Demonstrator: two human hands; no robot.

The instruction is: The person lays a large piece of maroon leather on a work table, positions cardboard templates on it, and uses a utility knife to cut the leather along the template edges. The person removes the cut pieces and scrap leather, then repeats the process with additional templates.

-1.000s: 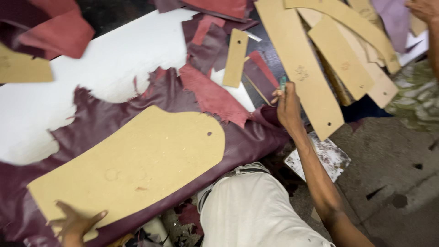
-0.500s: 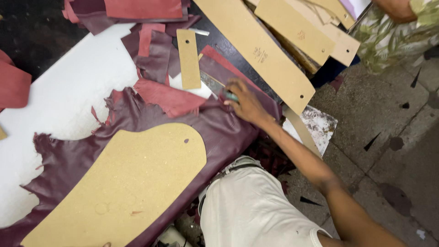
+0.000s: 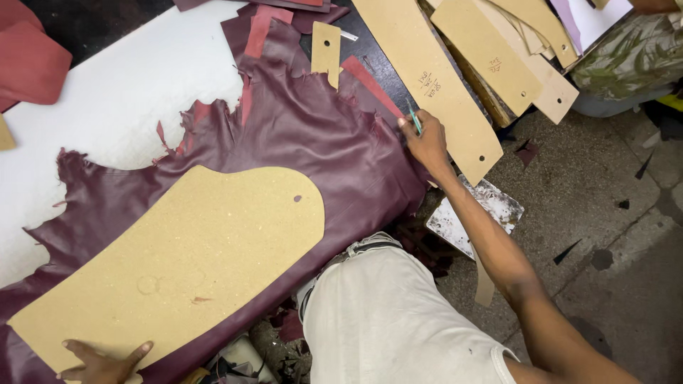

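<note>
Large tan fibreboard pattern with a small punched hole (image 3: pixel 185 263) lies flat on the dark maroon leather hide (image 3: pixel 320 142), which is spread over the white bench (image 3: pixel 121 92). Left hand (image 3: pixel 103 359), fingers spread, presses the pattern's near edge; firm, even pressure should keep it from creeping. Right hand (image 3: pixel 427 142) pinches a slim green marking tool (image 3: pixel 413 119) at the hide's far edge. The tool's tip is hidden; the left hand is partly cut off by the frame.

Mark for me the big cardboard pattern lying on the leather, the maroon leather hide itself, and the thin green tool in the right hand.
cardboard pattern (image 3: pixel 192 263), head view, middle of its tan face.
maroon leather hide (image 3: pixel 313 135), head view, bare stretch above the pattern.
green tool (image 3: pixel 413 121), head view, shaft above the fingers.
right hand (image 3: pixel 429 146), head view, back of the hand.
</note>
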